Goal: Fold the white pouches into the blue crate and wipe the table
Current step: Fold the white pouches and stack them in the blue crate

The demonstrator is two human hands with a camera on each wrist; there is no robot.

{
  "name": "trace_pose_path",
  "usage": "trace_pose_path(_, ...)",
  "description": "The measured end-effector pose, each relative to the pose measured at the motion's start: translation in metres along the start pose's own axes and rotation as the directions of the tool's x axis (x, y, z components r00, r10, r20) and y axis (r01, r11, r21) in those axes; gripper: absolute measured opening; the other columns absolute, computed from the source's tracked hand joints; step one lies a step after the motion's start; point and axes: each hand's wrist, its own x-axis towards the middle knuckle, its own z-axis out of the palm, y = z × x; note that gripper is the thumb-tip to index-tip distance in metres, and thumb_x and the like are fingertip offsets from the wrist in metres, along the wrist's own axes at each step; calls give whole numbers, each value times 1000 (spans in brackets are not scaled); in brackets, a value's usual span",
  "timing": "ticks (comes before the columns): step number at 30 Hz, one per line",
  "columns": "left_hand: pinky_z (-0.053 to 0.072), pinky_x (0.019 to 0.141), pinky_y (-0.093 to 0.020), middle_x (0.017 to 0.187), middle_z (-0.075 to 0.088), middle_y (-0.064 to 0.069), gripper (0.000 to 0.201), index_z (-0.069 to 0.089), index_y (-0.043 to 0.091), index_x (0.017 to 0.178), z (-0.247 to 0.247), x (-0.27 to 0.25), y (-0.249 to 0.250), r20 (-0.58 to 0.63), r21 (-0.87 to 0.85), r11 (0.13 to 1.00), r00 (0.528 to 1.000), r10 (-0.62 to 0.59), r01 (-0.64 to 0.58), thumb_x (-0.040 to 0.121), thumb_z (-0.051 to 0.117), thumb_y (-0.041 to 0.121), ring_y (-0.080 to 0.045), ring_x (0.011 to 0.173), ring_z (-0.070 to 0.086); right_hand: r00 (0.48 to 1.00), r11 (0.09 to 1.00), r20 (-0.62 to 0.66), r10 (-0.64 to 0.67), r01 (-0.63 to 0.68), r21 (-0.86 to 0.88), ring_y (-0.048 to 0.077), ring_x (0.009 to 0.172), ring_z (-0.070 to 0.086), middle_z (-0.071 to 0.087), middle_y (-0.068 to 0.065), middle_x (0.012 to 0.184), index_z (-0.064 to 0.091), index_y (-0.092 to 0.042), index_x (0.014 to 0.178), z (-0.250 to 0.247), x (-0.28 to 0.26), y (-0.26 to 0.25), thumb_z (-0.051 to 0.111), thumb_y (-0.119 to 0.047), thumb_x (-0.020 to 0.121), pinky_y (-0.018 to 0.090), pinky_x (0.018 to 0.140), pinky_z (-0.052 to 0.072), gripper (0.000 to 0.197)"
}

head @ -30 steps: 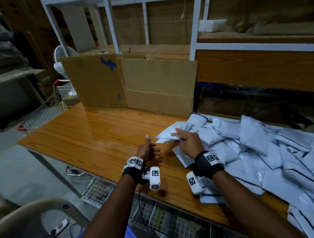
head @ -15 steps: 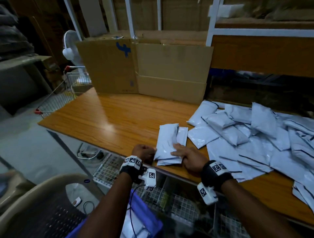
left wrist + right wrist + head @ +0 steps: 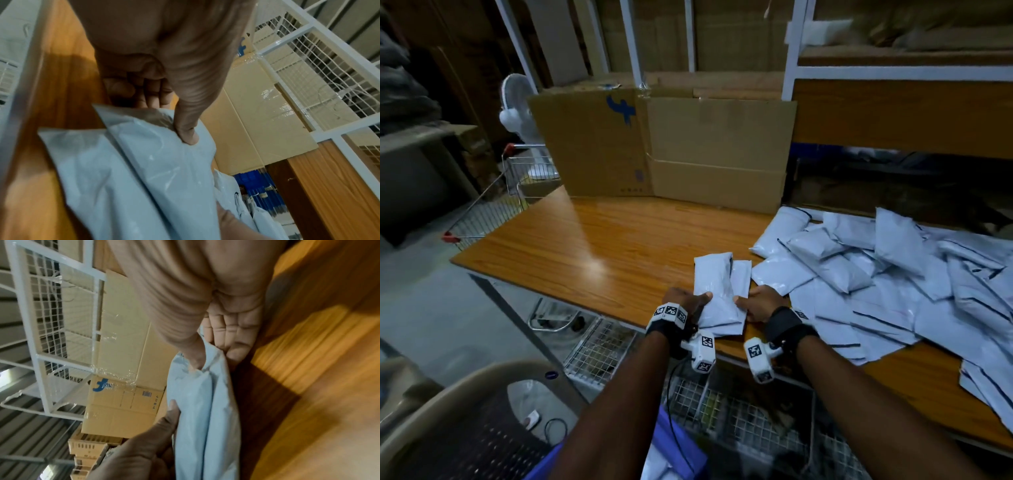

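Both hands are on the same little stack now: my left hand [image 3: 690, 301] pinches the near left edge of the pouches [image 3: 717, 294], thumb on top and fingers under, and my right hand [image 3: 758, 303] grips the near right edge the same way. A second ago my right was out in the pile dragging them over and my left was just a loose fist on the table [image 3: 599, 246]; since then I've pulled the stack right to the near edge and squared it up between my hands. So I reckon this batch is about ready to go down into the crate [image 3: 674, 435], whose blue rim shows just below my wrists. The pile [image 3: 893, 274] off to my right is big, so wiping's a long way off.
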Motion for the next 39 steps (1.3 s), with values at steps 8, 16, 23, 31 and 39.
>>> trace_pose_path(8,39,50,-24,57,59,-7,43,57,11,61,-31,-3,-43,-76,-193,981,996,-45,29,78,82,43,-20,51,53,996,996,90,-3,-5,91,25,86,65,70,3,93,72,-7,95,17,5,-8,74,-26,85,35,75,52,22)
trace_pose_path(16,35,45,-25,51,52,-4,33,60,5,71,-96,-67,-137,-236,-436,895,972,-16,-91,89,73,30,-17,39,44,928,962,289,-234,179,206,19,96,69,72,-5,108,69,-24,103,88,-27,-52,64,-31,91,47,88,56,15)
trace_pose_path(23,46,52,-13,61,68,10,4,69,4,93,-127,-154,-261,-294,-488,873,939,-179,14,90,69,6,3,53,58,798,934,508,-324,355,37,17,84,66,72,-4,91,67,-26,87,188,-71,-56,63,-36,90,35,75,52,11)
trace_pose_path(31,48,57,-32,55,64,4,32,71,17,61,-104,-230,-450,-158,-325,781,783,-602,534,68,79,48,-15,58,56,678,894,735,13,321,-312,23,77,53,53,7,74,56,-12,74,336,-96,25,60,-30,93,33,64,41,26)
trace_pose_path(39,36,106,-36,144,50,-19,44,52,9,137,-66,-233,-523,-84,127,742,752,-653,658,108,30,34,-32,132,48,619,792,727,299,263,-550,30,121,56,59,21,130,58,2,128,441,-109,122,46,-12,97,21,76,43,36)
